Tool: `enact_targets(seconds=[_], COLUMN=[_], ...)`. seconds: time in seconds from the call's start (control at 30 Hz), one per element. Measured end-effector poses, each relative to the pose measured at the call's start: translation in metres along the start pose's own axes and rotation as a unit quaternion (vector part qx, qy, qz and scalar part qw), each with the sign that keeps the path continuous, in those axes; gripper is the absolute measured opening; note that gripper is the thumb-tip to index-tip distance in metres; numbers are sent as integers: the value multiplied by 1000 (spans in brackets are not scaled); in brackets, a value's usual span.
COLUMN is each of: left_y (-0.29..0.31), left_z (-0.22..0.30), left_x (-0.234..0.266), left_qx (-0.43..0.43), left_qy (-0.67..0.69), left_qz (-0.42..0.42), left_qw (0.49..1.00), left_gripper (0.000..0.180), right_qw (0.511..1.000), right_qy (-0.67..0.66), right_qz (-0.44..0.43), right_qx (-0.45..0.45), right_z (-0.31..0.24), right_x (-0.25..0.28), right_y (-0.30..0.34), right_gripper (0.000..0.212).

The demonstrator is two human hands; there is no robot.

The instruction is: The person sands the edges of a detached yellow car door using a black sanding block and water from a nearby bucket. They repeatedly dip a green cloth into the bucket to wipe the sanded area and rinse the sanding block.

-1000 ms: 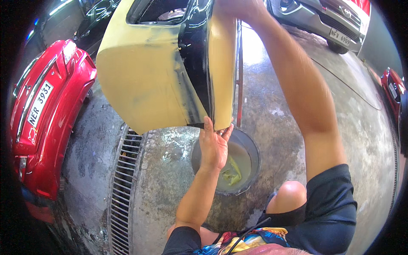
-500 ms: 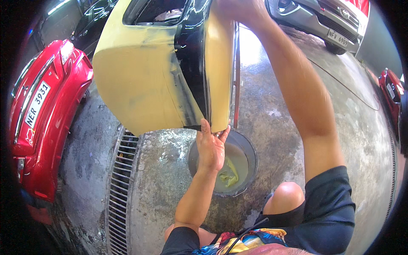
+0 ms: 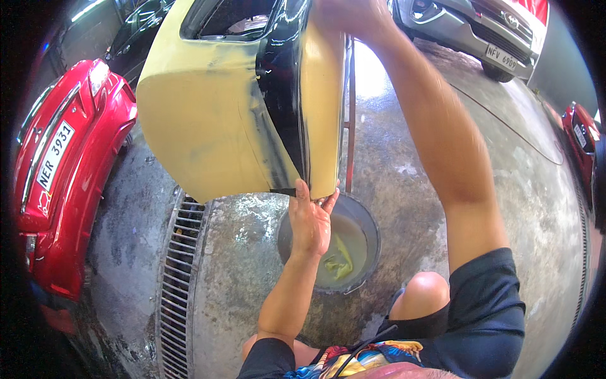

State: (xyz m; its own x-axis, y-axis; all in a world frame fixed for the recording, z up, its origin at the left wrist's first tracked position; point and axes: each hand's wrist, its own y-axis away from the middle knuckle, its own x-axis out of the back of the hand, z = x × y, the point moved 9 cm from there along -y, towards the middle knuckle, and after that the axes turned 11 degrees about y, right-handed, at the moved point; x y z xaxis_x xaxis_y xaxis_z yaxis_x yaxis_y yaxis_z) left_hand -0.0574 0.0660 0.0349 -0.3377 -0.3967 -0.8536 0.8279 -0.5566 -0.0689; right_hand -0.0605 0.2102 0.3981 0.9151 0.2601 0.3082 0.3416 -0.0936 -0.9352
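Observation:
A car bumper (image 3: 196, 126), coated in dull yellow with a black band and dark worn patches, stands raised in front of me. My left hand (image 3: 310, 221) grips its lower corner, the thumb on the front and the fingers around the right side. Far up on the same bumper, my right hand (image 3: 347, 16) lies against the narrow yellow side face. That hand is smeared by motion and cut by the top edge of the picture, so its fingers and anything under them cannot be made out.
Below the bumper stands a dark bucket (image 3: 372, 252) of murky water with a yellow-green cloth (image 3: 339, 259) in it. A red bumper (image 3: 76, 170) is at the left, beside a floor drain grate (image 3: 177, 278). Parked vehicles, including a silver one (image 3: 467, 31), and a hose (image 3: 505, 117) lie beyond.
My right forearm has shifted slightly left, with the hand still on the bumper's side. The left hand keeps its hold on the lower corner.

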Motion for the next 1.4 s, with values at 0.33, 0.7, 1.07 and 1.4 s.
enact_targets(seconds=[0.33,0.7,1.07,1.4], left_y=[-5,-3,-3,-2], left_z=[-3,2,1,1], left_x=[6,6,10,9], left_qx=[10,-9,-13,-18], left_qy=[25,3,3,13], left_qz=[-18,-12,4,20], left_qw=[999,1000,1000,1000], left_gripper=[65,64,61,64], right_qw=[984,978,992,991], right_qy=[89,116,124,107], right_qz=[126,160,2,76], right_qx=[88,72,-22,20], right_z=[-44,-45,6,-30], right_x=[12,13,-23,11], right_y=[138,97,13,78], right_gripper=[45,35,38,37])
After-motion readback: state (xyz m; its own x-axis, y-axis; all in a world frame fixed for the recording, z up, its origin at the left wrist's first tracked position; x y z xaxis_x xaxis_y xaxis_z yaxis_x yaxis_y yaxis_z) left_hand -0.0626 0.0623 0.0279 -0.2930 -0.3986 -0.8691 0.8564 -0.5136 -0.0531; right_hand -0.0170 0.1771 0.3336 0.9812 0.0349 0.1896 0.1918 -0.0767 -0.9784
